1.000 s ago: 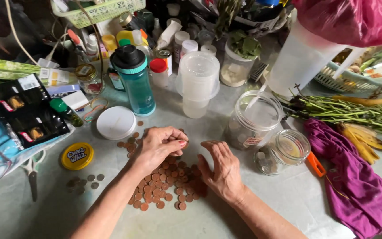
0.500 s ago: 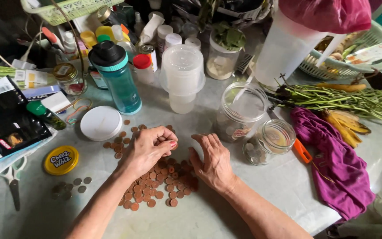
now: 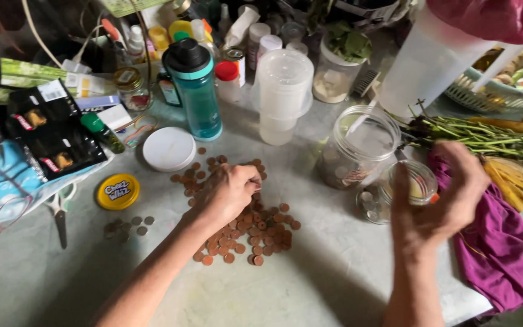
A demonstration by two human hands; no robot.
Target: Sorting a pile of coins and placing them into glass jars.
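My left hand (image 3: 230, 192) clenches on the copper coins (image 3: 255, 233) beneath it; right hand (image 3: 440, 197) hovers released over the small jar (image 3: 394, 197), counter (image 3: 334, 278) below.

L hand (image 3: 230, 192): low, palm down, fingers curled in toward palm, knuckles up; fingertips tucked under, so contents of grip not readable. Wrist straight. L forearm bare, runs from lower-left frame edge up and to the right, diagonal.

R hand (image 3: 446, 197): raised, well apart from L hand, motion-blurred. Back of hand faces camera, fingers loosely spread and half-bent, thumb (image 3: 399, 184) out to the left side and pointing up. Nothing seen in grip; palm side hidden. R wrist bent slightly back. R forearm bare, rises near-vertical from bottom edge.
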